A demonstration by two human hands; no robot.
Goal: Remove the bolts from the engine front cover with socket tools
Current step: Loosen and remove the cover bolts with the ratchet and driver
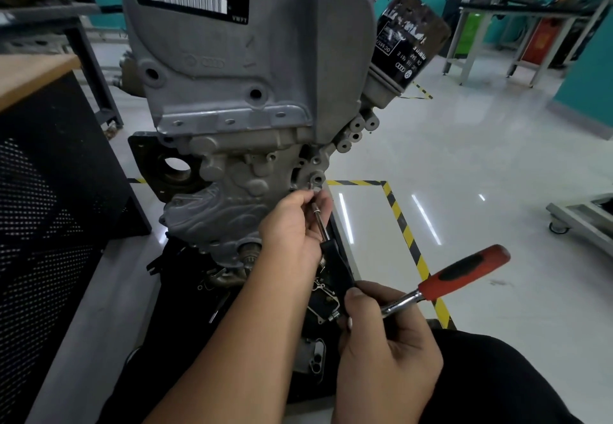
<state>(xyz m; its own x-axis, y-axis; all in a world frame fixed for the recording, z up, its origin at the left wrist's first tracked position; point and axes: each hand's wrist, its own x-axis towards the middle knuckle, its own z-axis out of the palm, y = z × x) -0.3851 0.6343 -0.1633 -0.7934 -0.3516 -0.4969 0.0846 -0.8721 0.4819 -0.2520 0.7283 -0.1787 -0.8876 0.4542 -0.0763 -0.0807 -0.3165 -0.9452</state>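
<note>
Left hand [292, 228] pinches the extension bar [320, 224] at a bolt [313, 188] on the front cover [232, 171]; right hand [384, 334] grips the ratchet [457, 277], likely to be turned next.

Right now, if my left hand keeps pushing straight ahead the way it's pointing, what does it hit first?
Most likely the bolt boss on the engine front cover: the left hand steers the extension bar up toward it. Depth is unclear.

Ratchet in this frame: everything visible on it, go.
The ratchet has a red handle with a black grip inlay and a shiny chrome neck. It lies tilted, handle up to the right, head hidden in the right hand that grips it. A thin chrome extension bar passes under the left hand toward the engine.
</note>
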